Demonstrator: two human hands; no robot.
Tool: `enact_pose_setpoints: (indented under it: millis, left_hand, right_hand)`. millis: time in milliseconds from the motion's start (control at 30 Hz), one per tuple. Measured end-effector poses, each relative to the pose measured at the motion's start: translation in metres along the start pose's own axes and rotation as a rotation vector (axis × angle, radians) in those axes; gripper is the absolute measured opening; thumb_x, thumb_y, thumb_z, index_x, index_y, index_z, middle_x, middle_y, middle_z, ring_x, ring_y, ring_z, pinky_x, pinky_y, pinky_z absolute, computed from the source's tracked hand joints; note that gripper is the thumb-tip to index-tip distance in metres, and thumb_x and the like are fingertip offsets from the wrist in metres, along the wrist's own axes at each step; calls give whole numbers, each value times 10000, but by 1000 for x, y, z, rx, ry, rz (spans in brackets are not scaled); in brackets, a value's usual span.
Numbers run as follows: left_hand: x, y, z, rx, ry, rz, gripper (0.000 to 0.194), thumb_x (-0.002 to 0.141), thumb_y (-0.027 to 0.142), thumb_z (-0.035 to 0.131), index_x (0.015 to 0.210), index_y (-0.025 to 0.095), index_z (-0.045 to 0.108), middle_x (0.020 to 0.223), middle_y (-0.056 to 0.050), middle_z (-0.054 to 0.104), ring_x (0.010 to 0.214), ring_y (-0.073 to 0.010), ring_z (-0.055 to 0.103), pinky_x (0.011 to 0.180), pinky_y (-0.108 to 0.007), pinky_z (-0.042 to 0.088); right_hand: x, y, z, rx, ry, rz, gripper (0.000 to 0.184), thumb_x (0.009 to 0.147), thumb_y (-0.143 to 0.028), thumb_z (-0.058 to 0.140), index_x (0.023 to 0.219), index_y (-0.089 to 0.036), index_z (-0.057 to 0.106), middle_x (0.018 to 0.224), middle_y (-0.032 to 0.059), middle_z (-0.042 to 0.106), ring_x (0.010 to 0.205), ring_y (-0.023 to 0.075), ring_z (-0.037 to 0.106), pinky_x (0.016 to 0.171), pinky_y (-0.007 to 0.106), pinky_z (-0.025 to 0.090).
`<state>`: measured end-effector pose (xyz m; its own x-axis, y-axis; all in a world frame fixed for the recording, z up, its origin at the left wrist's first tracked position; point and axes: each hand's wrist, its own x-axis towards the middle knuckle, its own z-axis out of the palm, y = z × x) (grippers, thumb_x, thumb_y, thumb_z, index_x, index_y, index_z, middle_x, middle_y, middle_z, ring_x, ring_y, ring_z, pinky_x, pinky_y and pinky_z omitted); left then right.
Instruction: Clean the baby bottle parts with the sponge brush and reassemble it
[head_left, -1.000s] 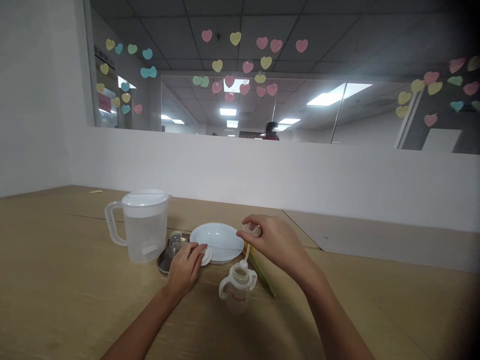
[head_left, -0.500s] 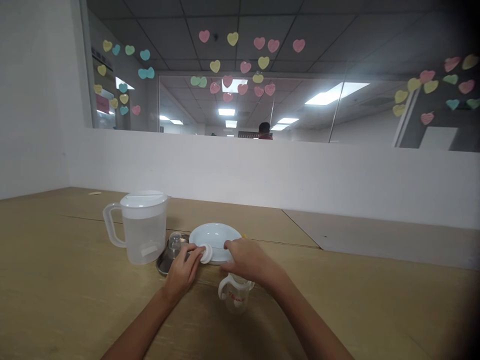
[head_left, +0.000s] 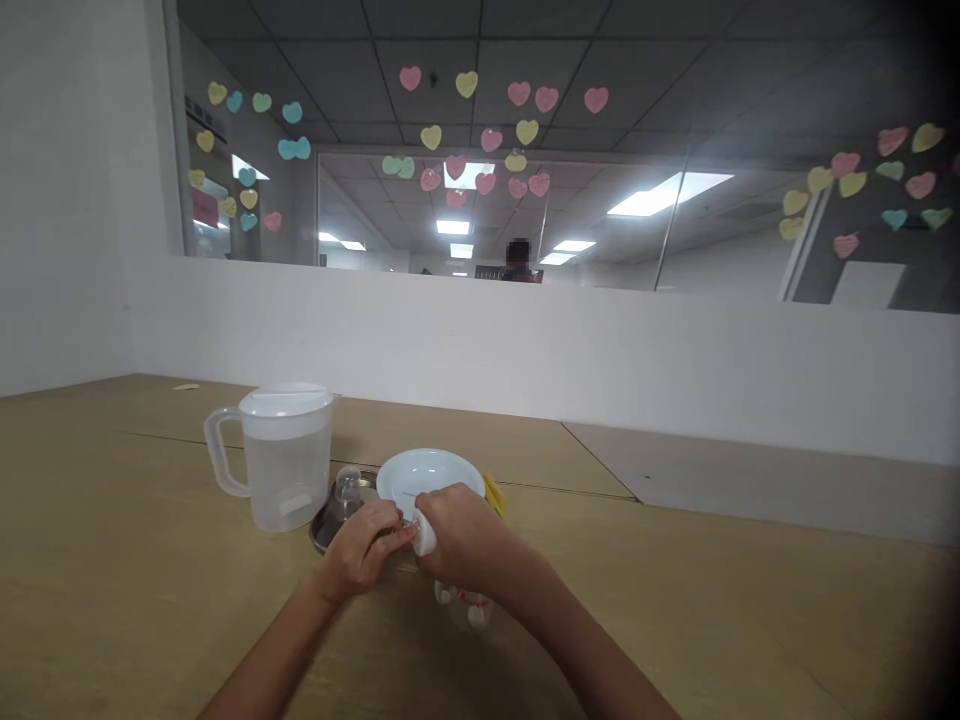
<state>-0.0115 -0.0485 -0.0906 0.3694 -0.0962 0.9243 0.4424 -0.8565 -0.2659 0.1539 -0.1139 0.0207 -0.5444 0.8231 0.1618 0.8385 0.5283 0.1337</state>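
White plastic cap (head_left: 425, 535) is held in the curled fingers of the right hand (head_left: 463, 535), its long axis tilted toward the left hand (head_left: 364, 550), whose fingertips seem closed against it, though this is partly hidden.

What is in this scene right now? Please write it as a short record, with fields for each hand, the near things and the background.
Left hand: fingertips at the white round cap; grip unclear.
Right hand: holds the white round cap.
Near things: white plate; handled plastic bottle, partly hidden below the right hand; steel dish with clear dome-shaped part.
Also on wooden table: lidded plastic pitcher.
Background: person beyond glass with paper hearts.
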Motion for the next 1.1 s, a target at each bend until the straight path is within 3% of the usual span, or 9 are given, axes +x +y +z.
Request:
enact_pose_setpoints:
  millis: [200,367,533,700,867,1100]
  left_hand:
    - [-1,-4,1,-33,-99,-105,206,875,136,355,830,211,542,707,4,590,744,-111,570,722,-256,502]
    - [-2,-6,3,-70,-129,-147,222,875,168,318,777,206,515,690,-13,597,715,-127,577,682,-266,505]
    - [0,-3,4,-164,-272,-278,210,852,188,334,700,206,478,691,-27,593,688,-136,569,623,-263,506]
    - [2,-1,5,-180,-190,-229,224,877,214,316,769,196,512,699,-35,616,726,-137,595,694,-270,525]
    - [0,0,7,-155,-172,-295,292,878,175,286,755,201,550,695,-41,633,743,-147,612,687,-269,534]
    - [-8,-3,10,-86,-123,-220,262,879,143,325,880,207,579,851,-46,659,888,-138,610,787,-277,532]
  right_hand:
    - [-7,-19,-13,-68,-53,77,296,680,-286,570,869,-81,668,847,144,649,889,277,562,789,351,370]
    - [-11,-28,-16,-67,-57,132,294,686,-305,569,838,-82,684,814,144,656,883,271,556,828,375,359]
    - [-17,-36,-13,-89,-78,208,252,697,-320,584,817,-122,685,796,136,667,901,288,553,867,423,332]
    - [-20,-41,-13,-72,-75,244,270,696,-321,571,850,-135,692,821,145,680,966,315,542,944,475,272]
    - [-20,-42,-13,-69,-49,269,277,691,-359,564,807,-148,699,806,139,687,993,322,532,1016,499,183]
    - [-14,-31,-16,-62,-70,310,331,662,-377,560,845,-137,697,814,151,680,930,306,571,1001,509,197]
